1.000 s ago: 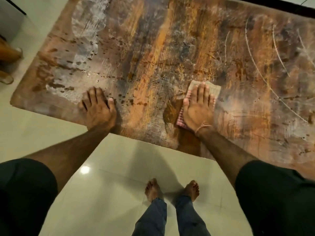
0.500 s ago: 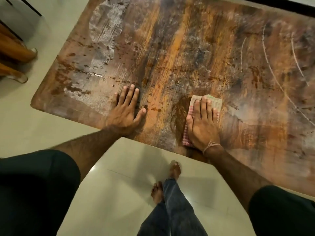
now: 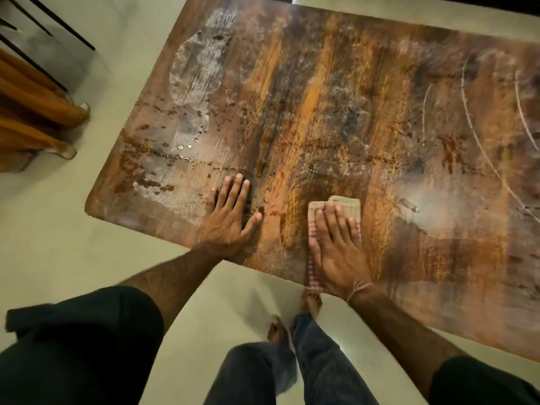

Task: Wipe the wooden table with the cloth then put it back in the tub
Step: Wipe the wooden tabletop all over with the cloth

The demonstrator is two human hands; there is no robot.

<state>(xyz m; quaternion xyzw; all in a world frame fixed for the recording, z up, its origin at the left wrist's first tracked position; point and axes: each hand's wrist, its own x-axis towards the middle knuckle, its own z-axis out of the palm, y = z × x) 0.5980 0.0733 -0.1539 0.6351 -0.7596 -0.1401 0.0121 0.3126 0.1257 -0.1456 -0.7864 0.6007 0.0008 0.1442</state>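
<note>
We stood barefoot at the near edge of the wooden table (image 3: 336, 118); we took that edge as our landmark for everything else. Just past the edge, our right hand (image 3: 339, 247) lay flat and spread on the cloth (image 3: 347, 203), pressing it to the wood rather than gripping it, the checked end of the cloth trailing back to the edge beneath the wrist; to the left of it, also just inside the edge, our left hand (image 3: 232, 214) rested open on bare wood, holding nothing, propping us. Farther from the edge lay pale smears and a line of wet drops (image 3: 181, 147), near the left end of the table.

We judged the wiping only partly done; the risks followed from that. The trailing end could slip off the edge and drag the cloth from under the palm; the propping hand could skid where the wood was damp; wide strokes could spread the drops instead of lifting them.

We counted one table, one cloth, two hands, two bare feet (image 3: 277, 331); the tub was nowhere in view, so we could not say where the cloth must go back.
</note>
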